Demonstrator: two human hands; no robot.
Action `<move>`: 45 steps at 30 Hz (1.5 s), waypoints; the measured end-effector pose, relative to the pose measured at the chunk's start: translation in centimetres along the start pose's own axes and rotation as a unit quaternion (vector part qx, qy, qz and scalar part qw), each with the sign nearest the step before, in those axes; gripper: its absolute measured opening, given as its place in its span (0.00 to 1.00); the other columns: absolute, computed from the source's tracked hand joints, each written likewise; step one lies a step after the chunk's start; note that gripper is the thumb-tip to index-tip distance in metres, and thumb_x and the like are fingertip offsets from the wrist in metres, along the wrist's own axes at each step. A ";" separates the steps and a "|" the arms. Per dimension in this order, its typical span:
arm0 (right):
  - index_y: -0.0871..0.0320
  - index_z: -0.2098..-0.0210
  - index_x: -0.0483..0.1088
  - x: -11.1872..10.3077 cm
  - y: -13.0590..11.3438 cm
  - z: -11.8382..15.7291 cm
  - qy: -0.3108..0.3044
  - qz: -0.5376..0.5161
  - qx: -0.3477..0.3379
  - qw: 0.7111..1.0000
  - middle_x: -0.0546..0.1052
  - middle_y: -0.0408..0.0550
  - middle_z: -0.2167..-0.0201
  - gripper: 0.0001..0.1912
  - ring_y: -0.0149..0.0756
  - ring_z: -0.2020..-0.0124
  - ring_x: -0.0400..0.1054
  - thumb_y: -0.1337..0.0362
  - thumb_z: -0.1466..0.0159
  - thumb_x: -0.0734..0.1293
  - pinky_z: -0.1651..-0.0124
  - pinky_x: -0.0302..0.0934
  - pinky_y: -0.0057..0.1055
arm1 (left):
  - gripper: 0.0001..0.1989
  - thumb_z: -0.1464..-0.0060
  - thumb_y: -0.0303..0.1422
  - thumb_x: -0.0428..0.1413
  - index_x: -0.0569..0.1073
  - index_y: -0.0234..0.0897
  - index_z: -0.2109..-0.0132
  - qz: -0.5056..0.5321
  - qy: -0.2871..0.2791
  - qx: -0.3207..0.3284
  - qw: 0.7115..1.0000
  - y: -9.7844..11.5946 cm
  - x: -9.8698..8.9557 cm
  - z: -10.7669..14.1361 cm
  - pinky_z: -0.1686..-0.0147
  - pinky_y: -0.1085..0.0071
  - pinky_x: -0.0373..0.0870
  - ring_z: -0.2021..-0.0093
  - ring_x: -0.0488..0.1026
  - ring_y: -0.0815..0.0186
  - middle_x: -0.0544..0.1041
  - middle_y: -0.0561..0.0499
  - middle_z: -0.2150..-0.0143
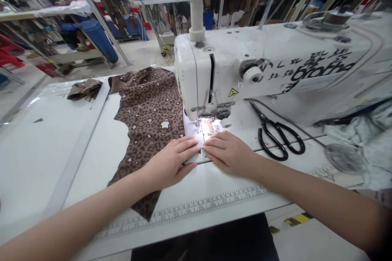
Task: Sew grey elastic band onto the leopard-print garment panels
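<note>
My left hand (173, 161) reaches in over the edge of a brown leopard-print fabric piece (150, 110), its fingers stretched out flat and the thumb apart from them. From the other side, my right hand (231, 153) lies with fingers extended toward the left, fingertips down. The fingertips of both hands nearly meet just in front of the needle area (200, 124) of a white sewing machine (245, 61). Bright lamp light washes out that spot, so whether a small piece lies under the fingers cannot be seen. The print fabric carries a small white crown-like motif.
Black-handled scissors (275, 134) lie right of my right hand. A printed ruler strip (208, 206) runs along the table's front edge. Pale fabric (370, 142) is heaped at the far right, and a small brown scrap (85, 89) lies at the left. Other workstations and people stand behind.
</note>
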State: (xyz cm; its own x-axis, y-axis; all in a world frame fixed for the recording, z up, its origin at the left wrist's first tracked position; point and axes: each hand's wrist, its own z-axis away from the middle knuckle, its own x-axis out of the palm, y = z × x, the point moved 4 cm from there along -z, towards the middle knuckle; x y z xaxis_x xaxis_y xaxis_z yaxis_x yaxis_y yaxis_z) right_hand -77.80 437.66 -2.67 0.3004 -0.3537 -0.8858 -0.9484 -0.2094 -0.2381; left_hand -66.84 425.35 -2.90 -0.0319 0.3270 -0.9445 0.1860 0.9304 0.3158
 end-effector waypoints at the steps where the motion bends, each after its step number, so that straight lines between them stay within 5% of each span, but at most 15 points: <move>1: 0.63 0.59 0.69 0.0 -0.1 0.0 -0.002 0.004 0.001 1.000 0.73 0.51 0.61 0.11 0.39 0.59 0.62 0.69 0.35 0.57 0.56 0.58 0.38 | 0.20 0.41 0.36 0.46 0.64 0.35 0.43 -0.002 -0.001 0.000 1.000 0.0 0.0 0.1 0.41 0.57 0.56 0.39 0.56 0.57 0.64 0.45 0.41; 18: 0.66 0.49 0.65 1.0 1.7 -0.9 -0.063 0.110 0.110 0.986 0.71 0.54 0.54 0.20 0.49 0.53 0.60 0.59 0.35 0.58 0.53 0.56 0.43 | 0.21 0.42 0.38 0.48 0.65 0.34 0.44 -0.002 0.039 0.012 0.999 -3.5 -1.0 -2.4 0.40 0.58 0.56 0.40 0.58 0.58 0.65 0.44 0.42; 30: 0.62 0.57 0.67 -0.1 1.7 -0.3 0.015 0.085 0.097 0.992 0.73 0.52 0.60 0.13 0.41 0.62 0.62 0.63 0.35 0.56 0.58 0.54 0.38 | 0.19 0.44 0.37 0.50 0.67 0.35 0.46 0.021 0.065 0.025 0.997 -3.8 -1.1 -2.5 0.41 0.58 0.58 0.42 0.60 0.58 0.67 0.44 0.44; 36: 0.62 0.58 0.66 0.0 1.7 -0.3 0.018 0.068 0.112 0.991 0.72 0.53 0.59 0.12 0.40 0.61 0.63 0.63 0.35 0.57 0.58 0.55 0.37 | 0.17 0.42 0.34 0.46 0.67 0.34 0.47 0.002 0.118 -0.039 0.992 -4.2 -1.2 -2.4 0.43 0.58 0.60 0.44 0.61 0.59 0.67 0.43 0.47; 45: 0.62 0.59 0.67 0.3 1.8 -0.2 0.044 0.057 0.098 0.993 0.71 0.54 0.60 0.10 0.42 0.58 0.62 0.65 0.36 0.57 0.55 0.58 0.40 | 0.13 0.43 0.28 0.47 0.72 0.32 0.54 0.012 0.111 -0.076 0.991 -3.9 -1.1 -3.8 0.45 0.61 0.61 0.50 0.64 0.60 0.72 0.44 0.54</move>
State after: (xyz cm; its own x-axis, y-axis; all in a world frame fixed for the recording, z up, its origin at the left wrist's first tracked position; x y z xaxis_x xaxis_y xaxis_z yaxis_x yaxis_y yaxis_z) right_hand -79.39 437.02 -3.29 0.1898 -0.4442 -0.8756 -0.9756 0.0149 -0.2190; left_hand -71.26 422.01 -2.75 -0.2470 0.3618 -0.8989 0.0395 0.9307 0.3637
